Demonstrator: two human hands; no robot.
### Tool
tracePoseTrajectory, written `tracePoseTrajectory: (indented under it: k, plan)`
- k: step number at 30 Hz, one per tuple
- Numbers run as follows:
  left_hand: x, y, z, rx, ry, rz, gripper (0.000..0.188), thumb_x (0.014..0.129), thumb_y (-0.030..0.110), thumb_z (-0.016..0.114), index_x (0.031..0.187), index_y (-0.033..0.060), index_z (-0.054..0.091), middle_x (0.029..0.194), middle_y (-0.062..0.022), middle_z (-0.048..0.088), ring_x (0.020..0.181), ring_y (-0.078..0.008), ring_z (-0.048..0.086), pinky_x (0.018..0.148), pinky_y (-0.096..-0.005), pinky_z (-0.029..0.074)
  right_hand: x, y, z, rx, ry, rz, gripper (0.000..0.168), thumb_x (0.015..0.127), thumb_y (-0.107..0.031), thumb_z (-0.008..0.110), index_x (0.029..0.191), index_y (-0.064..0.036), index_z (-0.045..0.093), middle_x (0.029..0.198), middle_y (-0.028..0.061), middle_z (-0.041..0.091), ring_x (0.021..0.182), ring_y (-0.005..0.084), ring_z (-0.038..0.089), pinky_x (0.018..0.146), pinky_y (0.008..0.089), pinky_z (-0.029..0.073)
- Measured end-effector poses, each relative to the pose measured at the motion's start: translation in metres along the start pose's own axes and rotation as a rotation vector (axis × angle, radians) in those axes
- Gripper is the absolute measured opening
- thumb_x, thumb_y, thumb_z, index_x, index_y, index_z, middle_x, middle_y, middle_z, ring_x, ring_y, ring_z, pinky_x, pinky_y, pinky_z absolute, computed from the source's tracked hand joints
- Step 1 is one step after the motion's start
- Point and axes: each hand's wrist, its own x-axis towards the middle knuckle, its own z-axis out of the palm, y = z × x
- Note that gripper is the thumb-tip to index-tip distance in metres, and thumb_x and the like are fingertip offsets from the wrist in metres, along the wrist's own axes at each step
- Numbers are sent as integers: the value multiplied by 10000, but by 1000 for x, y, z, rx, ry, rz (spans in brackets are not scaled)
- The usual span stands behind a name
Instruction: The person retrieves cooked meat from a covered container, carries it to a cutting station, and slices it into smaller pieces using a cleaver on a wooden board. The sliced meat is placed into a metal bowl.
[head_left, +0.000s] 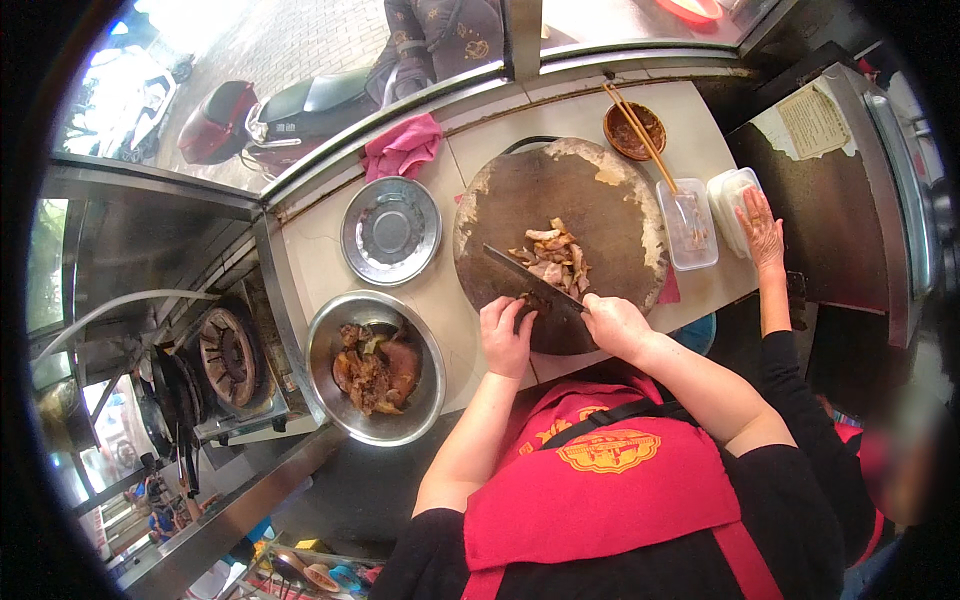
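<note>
My right hand (616, 326) grips the handle end of a cleaver (531, 276), its blade slanting up and left over a round wooden chopping board (517, 195). Chopped cooked meat (559, 259) lies heaped on the board just beyond the blade. On the near side, my left hand (506, 337) rests at the board's edge with bent fingers. Its fingertips are beside a small dark piece near the blade; whether they pinch it is unclear. To the left stands a steel bowl (431, 405) holding larger pieces of browned meat (379, 371).
Steel plates (391, 229) and a pink cloth (405, 145) lie left of the board. At right are a sauce bowl (634, 131), chopsticks (641, 135) and a clear plastic container (686, 225). Another person's hand (763, 229) touches stacked plastic containers (727, 202). A burner (227, 356) stands far left.
</note>
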Motion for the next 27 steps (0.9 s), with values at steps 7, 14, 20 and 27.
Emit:
tracePoseTrajectory:
  k: [7, 14, 20, 27]
  plan:
    - [-2, -7, 1, -28, -51, 119, 179, 629, 49, 677, 787, 46, 593, 841, -86, 562, 804, -261, 532, 718, -344, 444, -13, -7, 0, 3, -11, -15, 132, 778, -134, 522, 782, -16, 462, 634, 215, 556, 640, 384, 556, 571, 464, 440]
    - [-2, -16, 14, -33, -48, 175, 151, 636, 54, 673, 763, 53, 593, 825, -67, 565, 792, -249, 544, 704, -330, 456, -18, -15, -2, 5, -83, -4, 95, 769, -88, 444, 764, 6, 455, 648, 227, 564, 640, 384, 570, 568, 460, 451]
    - [-3, -17, 14, -39, -45, 186, 151, 615, 23, 673, 737, 48, 587, 818, -78, 571, 776, -260, 548, 698, -343, 455, -12, -17, 1, -34, -139, 10, 105, 755, -64, 429, 776, 33, 462, 661, 239, 569, 647, 380, 579, 579, 459, 457]
    - [0, -16, 14, -20, -88, 225, 122, 656, 60, 662, 759, 57, 597, 828, -67, 566, 797, -250, 542, 707, -329, 449, 26, -29, 28, -6, -47, 26, 120, 745, -70, 456, 799, 21, 512, 682, 226, 581, 679, 357, 593, 603, 437, 470]
